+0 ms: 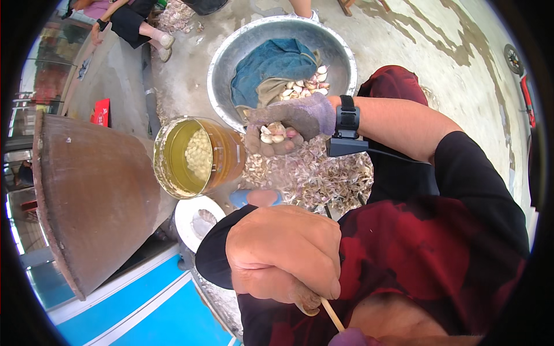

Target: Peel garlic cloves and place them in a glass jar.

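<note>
My right hand point(277, 129), in a stained grey-purple glove, is turned palm up with curled fingers around a few garlic cloves point(273, 132). It is above the near rim of a large metal basin point(218, 93), where a blue cloth point(272, 65) and unpeeled garlic cloves point(305, 88) lie. To its left, a yellowish bucket point(229, 149) holds many pale peeled cloves point(199, 155). My bare left hand point(283, 255) is closed around a thin wooden stick point(332, 315) near my chest. The stick reaches a rounded purple thing, cut off at the bottom edge, which I cannot identify.
Garlic skins point(320, 173) are heaped on the ground below my right hand. A large brown tapered vessel point(99, 186) stands at left, above blue panels point(173, 315). Beside the bucket is a white round object point(186, 218). Another person's legs point(147, 32) show at upper left.
</note>
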The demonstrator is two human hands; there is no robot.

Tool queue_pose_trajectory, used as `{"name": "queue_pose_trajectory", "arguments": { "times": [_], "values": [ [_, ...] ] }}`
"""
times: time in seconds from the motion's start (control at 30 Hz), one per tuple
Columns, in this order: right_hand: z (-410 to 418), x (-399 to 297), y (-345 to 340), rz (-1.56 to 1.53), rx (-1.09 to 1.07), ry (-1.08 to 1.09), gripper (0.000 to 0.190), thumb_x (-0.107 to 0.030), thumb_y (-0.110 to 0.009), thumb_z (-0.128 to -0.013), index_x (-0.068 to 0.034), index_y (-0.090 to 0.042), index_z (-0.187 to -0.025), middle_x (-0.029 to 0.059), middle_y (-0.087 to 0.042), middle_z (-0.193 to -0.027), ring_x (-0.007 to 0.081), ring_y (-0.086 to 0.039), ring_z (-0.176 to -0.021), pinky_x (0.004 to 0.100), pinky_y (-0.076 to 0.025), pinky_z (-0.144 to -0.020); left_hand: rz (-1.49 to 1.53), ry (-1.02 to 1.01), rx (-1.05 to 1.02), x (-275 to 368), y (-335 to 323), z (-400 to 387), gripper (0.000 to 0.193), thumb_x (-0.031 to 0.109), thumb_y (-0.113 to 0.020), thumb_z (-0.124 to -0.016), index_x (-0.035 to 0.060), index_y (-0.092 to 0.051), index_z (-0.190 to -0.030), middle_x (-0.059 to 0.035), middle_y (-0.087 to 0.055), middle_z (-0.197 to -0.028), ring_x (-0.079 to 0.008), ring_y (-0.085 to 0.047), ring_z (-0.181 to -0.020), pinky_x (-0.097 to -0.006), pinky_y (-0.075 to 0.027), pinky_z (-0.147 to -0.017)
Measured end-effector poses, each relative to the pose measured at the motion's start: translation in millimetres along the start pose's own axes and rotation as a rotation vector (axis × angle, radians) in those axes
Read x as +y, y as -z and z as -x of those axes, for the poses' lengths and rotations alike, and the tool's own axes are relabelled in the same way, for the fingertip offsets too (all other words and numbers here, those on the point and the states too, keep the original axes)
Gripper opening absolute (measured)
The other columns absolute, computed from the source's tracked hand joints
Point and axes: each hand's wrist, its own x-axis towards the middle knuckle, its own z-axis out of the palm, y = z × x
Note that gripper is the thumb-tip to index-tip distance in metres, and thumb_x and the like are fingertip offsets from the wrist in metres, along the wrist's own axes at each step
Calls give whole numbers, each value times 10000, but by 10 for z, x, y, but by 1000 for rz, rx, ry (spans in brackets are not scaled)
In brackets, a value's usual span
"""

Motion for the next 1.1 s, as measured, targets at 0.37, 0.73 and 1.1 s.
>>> {"name": "queue_pose_trajectory", "arguments": {
  "times": [0.37, 0.73, 1.1],
  "values": [
    [73, -101, -127, 90, 64, 49, 466, -415, -430, -951, 9, -623, -944, 32, -554, -638, 13, -358, -434, 168, -279, -400, 59, -56, 523, -116, -101, 50, 135, 102, -645, -869, -27, -603, -864, -91, -584, -574, -181, -526, -481, -291, -372, -486],
    [56, -98, -146, 90, 94, 28, 445, -420, -446, -944, -17, -634, -968, 18, -538, -640, 11, -376, -449, 158, -254, -383, 33, -37, 656, -145, -120, 81, 258, 168, -677, -822, -86, -631, -807, -110, -545, -657, -132, -509, -500, -245, -374, -454],
    [12, -60, -85, 19, 37, 35, 445, -401, -502, -937, 26, -615, -993, 4, -528, -649, 28, -406, -479, 176, -265, -400, 0, -22, 633, -156, -100, 123, 240, 166, -660, -842, -70, -630, -869, -120, -573, -709, -125, -517, -518, -238, -390, -466]
  ]
}}
